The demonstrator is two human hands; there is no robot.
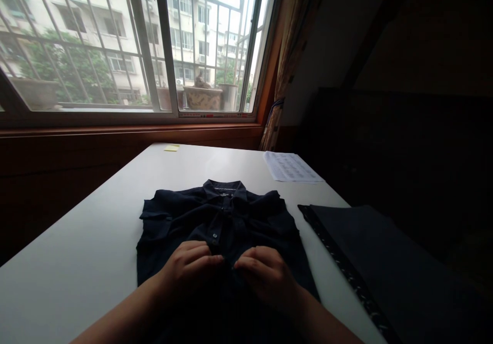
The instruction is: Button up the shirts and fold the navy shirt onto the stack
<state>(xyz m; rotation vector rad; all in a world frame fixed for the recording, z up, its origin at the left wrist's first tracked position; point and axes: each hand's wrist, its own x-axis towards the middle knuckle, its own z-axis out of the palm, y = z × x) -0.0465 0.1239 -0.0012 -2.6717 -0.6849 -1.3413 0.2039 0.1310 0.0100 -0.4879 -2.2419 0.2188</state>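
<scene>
A dark shirt (162,233) is laid front up on the white table (92,251), its collar (224,186) set at twelve o'clock. By this placing, it would seem, the buttoned front is brought down the middle, within reach of both hands. At about eight from the shirt's centre the left hand (190,262) is held with fingers curled, and at four the right hand (265,268) is held likewise. Cloth appears to be pinched in each, thumb against fingers, the tips brought near each other but apart; in the deep shade, exactly how much is caught cannot be told. The two edges are probably gripped so closely so that both can be steadied at once. One pale button (214,236) is seen just above the left hand.

Inside the collar a label (224,194) is shown with light lettering, too small to be read. At one o'clock, papers (293,167) are covered with printed rows, also unreadable. At eleven, a yellow note (171,148) is left near the far edge, with no writing made out. At three, a dark sheet (358,236) is bordered by pale marks. No brand can be read.
</scene>
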